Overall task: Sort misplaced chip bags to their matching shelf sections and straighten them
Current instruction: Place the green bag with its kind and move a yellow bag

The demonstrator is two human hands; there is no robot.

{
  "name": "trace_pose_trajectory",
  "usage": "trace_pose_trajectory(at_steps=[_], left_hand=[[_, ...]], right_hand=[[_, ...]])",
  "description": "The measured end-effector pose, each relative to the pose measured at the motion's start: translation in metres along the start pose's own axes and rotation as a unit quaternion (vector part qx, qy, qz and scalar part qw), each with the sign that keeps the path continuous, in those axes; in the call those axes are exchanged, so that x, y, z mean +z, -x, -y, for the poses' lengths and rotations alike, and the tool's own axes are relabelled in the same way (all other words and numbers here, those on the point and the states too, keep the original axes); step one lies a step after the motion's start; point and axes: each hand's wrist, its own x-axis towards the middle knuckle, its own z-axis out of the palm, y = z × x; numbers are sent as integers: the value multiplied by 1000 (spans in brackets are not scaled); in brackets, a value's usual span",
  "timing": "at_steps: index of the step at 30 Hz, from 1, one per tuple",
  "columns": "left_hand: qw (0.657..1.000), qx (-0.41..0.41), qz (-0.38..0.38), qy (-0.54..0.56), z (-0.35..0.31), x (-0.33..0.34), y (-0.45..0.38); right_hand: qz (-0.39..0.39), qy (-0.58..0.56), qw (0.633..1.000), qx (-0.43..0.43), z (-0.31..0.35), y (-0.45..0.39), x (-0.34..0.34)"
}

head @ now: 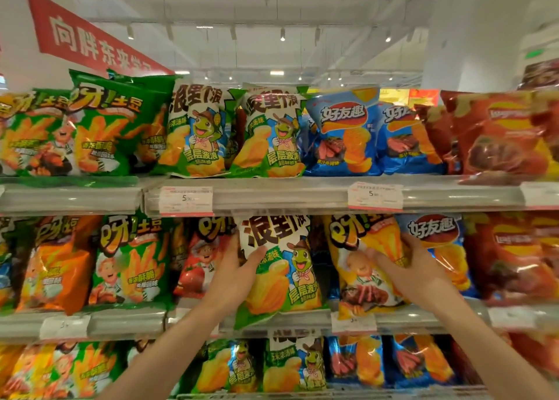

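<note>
Head view: the left hand grips the left edge of a green frog bag, thumb on the front. This bag stands on the middle shelf, at about 6 o'clock from the picture's centre. The right hand holds a yellow bag just beside it at 3 o'clock, fingers curled round its right edge. Two more frog bags stand on the top shelf at 12 o'clock. A blue bag sits behind the right hand.

Hands on two chip bags
</note>
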Motion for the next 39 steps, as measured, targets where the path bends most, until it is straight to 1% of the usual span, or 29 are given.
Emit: trace_pose_trajectory(at_steps=[3, 6, 10, 12, 14, 16, 17, 19, 20, 22, 24, 28, 32, 33, 34, 35, 37, 38, 39], left_hand=[[999, 25, -5, -44, -12, 19, -14], [997, 39, 20, -68, -15, 32, -33], [995, -4, 57, -77, -11, 45, -50], [993, -13, 55, -108, -2, 49, -53], [989, 11, 32, -144, 8, 50, -51], [980, 76, 8, -181, 16, 49, -44], [967, 120, -9, -226, 20, 49, -39], [915, 217, -42, -338, 27, 49, -32], [888, 257, -43, -378, 29, 49, -29], [852, 293, -20, -434, 35, 51, -29], [838, 284, 7, -465, 42, 54, -33], [847, 282, 7, -450, 43, 56, -32], [883, 301, -31, -360, 27, 56, -12], [895, 296, -30, -333, 20, 56, -4], [912, 280, -12, -300, 14, 58, 5], [933, 247, 26, -259, 7, 59, 15], [967, 159, 121, -160, -3, 59, 32], [973, 123, 155, -117, -6, 59, 39], [976, 100, 173, -86, -9, 58, 45]], right_hand=[[-14, -7, 1000, 5, -18, 8, -11], [-24, -8, 1000, 1, -30, 14, -21], [-22, -8, 1000, 1, -37, 19, -26], [-19, -4, 1000, 6, -40, 19, -26], [-18, -3, 1000, 12, -39, 19, -26], [-19, -1, 1000, 17, -36, 19, -24], [-18, -2, 1000, 20, -35, 18, -23], [-22, -16, 999, 23, -33, 18, -19], [-24, -24, 999, 18, -33, 18, -17], [-25, -38, 999, 11, -33, 18, -14], [-24, -52, 998, 18, -36, 16, -11], [-21, -73, 997, 22, -42, 15, -8], [-14, -115, 993, 31, -44, 18, -3], [-6, -129, 991, 32, -42, 19, -1], [3, -142, 989, 32, -41, 20, 3], [10, -155, 987, 31, -38, 22, 7], [33, -177, 983, 29, -32, 26, 16], [46, -187, 981, 26, -28, 29, 21], [59, -195, 979, 21, -24, 32, 26]])
